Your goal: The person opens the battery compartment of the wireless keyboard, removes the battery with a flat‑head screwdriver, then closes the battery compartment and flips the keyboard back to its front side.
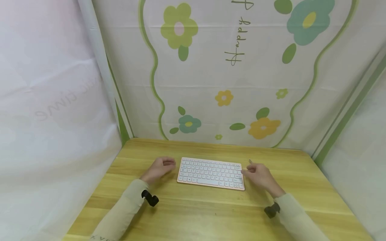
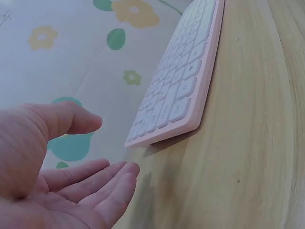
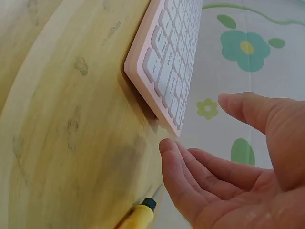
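From where I sit, the clearest lettering is the word "Happy" (image 1: pixel 236 42) in thin olive-green script, running sideways up the white fabric backdrop with printed flowers (image 1: pixel 199 67). Above it I see another letter, cut off by the frame's edge. On the white, creased cloth sheet at the left (image 1: pixel 48 60) I make out a faint grey "time" (image 1: pixel 57 105), with paler letters near it that I can't read. The flat white keyboard with a pink rim (image 1: pixel 212 173) bears printed key legends, too small and blurred for me to read reliably.
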`<state>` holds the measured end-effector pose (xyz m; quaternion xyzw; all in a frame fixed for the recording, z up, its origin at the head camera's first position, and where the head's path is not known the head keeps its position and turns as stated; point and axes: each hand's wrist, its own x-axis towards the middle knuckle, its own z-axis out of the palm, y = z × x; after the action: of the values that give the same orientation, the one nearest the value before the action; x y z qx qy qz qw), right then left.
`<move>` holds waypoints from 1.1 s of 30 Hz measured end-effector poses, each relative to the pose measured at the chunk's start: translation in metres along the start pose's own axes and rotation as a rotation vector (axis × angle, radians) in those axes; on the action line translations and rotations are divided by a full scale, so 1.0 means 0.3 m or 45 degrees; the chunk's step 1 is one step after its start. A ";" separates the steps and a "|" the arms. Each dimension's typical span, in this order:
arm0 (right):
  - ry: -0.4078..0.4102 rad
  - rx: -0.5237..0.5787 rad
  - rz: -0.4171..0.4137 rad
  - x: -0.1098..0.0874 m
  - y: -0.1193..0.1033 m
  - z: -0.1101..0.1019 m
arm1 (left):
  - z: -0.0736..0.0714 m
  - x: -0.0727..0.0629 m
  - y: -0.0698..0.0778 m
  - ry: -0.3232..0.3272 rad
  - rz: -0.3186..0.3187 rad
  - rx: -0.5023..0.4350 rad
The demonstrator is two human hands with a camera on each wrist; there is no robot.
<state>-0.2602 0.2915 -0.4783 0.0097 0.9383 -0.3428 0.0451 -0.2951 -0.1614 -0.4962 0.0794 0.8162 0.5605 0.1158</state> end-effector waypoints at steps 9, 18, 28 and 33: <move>-0.044 0.153 0.089 0.021 0.022 0.006 | 0.039 0.033 -0.030 0.009 -0.047 -0.144; -0.054 0.273 0.139 0.041 0.035 0.034 | 0.086 0.056 -0.027 0.064 -0.082 -0.152; -0.061 0.307 0.126 0.060 0.009 0.054 | 0.103 0.069 -0.014 0.019 -0.076 -0.038; -0.058 0.381 0.181 0.067 0.024 0.061 | 0.127 0.041 0.006 -0.060 0.063 0.309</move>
<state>-0.2785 0.2851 -0.4988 0.0749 0.8725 -0.4747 0.0885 -0.2962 -0.1234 -0.5090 0.1262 0.8728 0.4583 0.1105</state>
